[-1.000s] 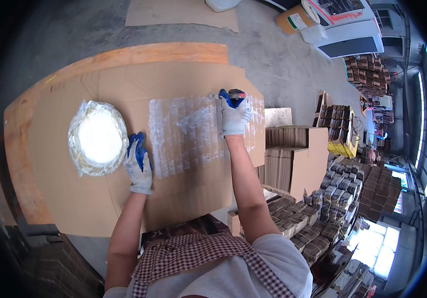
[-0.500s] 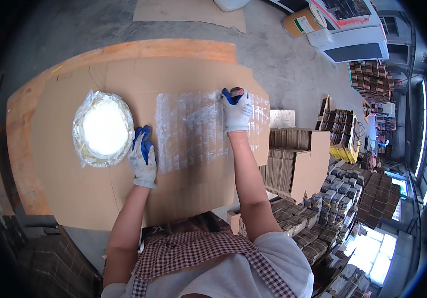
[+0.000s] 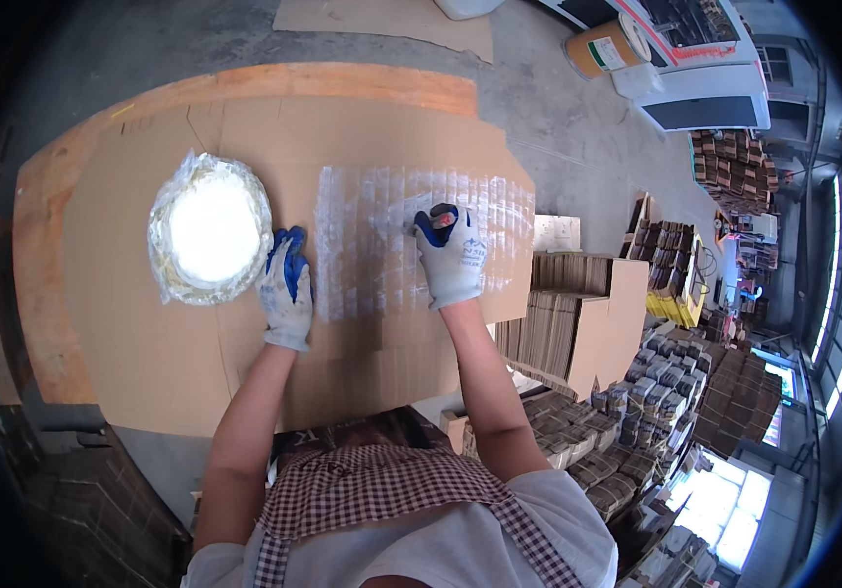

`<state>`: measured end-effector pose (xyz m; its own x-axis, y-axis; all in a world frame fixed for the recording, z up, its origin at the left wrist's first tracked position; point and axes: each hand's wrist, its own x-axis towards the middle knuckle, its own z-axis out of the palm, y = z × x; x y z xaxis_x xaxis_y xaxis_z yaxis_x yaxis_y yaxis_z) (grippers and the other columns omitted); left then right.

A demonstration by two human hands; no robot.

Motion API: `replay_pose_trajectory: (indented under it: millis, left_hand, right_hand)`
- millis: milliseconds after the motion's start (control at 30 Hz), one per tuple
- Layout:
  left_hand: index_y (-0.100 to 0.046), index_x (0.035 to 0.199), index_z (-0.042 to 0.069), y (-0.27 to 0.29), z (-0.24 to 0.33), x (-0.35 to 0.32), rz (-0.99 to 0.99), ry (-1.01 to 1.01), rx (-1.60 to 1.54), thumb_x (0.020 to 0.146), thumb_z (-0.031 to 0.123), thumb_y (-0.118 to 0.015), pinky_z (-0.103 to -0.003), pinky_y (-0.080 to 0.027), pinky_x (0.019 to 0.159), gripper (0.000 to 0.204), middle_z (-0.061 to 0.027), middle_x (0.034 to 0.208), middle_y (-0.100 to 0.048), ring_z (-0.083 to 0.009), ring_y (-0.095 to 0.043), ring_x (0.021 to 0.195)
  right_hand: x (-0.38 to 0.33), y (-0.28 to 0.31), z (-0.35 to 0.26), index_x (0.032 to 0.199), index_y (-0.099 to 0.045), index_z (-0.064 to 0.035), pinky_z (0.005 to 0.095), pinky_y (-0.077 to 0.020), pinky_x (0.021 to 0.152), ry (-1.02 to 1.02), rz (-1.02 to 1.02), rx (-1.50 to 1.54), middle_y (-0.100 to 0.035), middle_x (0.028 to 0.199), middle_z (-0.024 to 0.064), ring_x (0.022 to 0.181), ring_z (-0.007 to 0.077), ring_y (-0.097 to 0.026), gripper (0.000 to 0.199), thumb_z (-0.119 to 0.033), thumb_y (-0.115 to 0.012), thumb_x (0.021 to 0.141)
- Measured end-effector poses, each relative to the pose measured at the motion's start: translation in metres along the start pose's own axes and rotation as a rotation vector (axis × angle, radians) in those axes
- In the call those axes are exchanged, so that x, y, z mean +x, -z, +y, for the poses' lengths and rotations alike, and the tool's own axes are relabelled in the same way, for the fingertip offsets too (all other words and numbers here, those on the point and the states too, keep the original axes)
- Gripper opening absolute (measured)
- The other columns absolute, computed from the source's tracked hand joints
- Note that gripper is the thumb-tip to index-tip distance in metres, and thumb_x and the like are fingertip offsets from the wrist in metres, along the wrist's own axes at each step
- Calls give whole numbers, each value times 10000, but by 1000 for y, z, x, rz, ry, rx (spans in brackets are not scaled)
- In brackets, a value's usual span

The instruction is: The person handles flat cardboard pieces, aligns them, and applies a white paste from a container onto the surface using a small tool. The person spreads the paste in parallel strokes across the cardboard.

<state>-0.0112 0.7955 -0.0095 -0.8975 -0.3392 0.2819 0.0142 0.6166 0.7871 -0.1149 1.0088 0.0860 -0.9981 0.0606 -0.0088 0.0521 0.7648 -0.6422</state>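
Observation:
A large brown cardboard sheet (image 3: 176, 363) lies before me, with a patch of clear film strips (image 3: 362, 225) stuck side by side across its right half. Over that patch my right hand (image 3: 453, 257), in a white and blue glove, is closed around a small dark tool with a red mark (image 3: 444, 220); its kind is mostly hidden by the fingers. My left hand (image 3: 288, 286), gloved alike, rests flat on the cardboard at the patch's left edge, fingers stretched out. Just left of it sits a round, bright white thing (image 3: 212, 232) wrapped in crinkled clear plastic.
An orange-brown wooden board (image 3: 49, 323) shows under the cardboard at the left and far side. To the right stand stacked flat cardboard pieces (image 3: 558, 314) and many tied bundles (image 3: 578, 441). A brown drum (image 3: 602, 49) stands at the far right beside a white machine (image 3: 710, 103).
My right hand has come nearer to me and slightly left over the film strips, still around the small tool. My left hand stays beside the round white thing. The whole view has shifted a little.

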Motion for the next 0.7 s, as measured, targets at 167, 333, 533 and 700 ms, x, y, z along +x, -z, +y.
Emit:
replay_pose_trajectory:
  millis: [167,333,533,700]
  left_hand:
    - [-637,1305,43,0,6,1,10,12,2,977,219,-553,-462,-374,1130,381,-133,1323,-648,-351,-549,1286]
    - [-632,1306,41,-3,-2,-2,14,-24,18,997,263,-522,-461,-365,1130,396,-132,1326,-645,-345,-546,1283]
    - [-631,1315,51,-4,-2,-1,0,-45,50,1037,346,-439,-455,-350,1128,448,-132,1335,-633,-334,-541,1276]
    - [-631,1315,54,-4,1,1,15,-59,44,1041,340,-438,-456,-351,1125,441,-138,1323,-636,-341,-544,1265]
  right_hand:
    - [-28,6,18,1059,-628,-49,406,-530,753,62,-9,-99,-642,966,156,833,321,-652,316,-208,-778,831]
    - [-71,24,41,1050,-648,-85,427,-538,749,-201,4,186,-652,985,152,847,350,-672,337,-274,-804,819]
    - [-118,4,61,1044,-649,-97,414,-536,719,51,25,10,-655,994,133,837,335,-669,345,-268,-825,801]
    - [-123,18,45,1035,-647,-107,412,-539,700,49,120,-54,-651,986,117,831,325,-673,328,-245,-828,798]
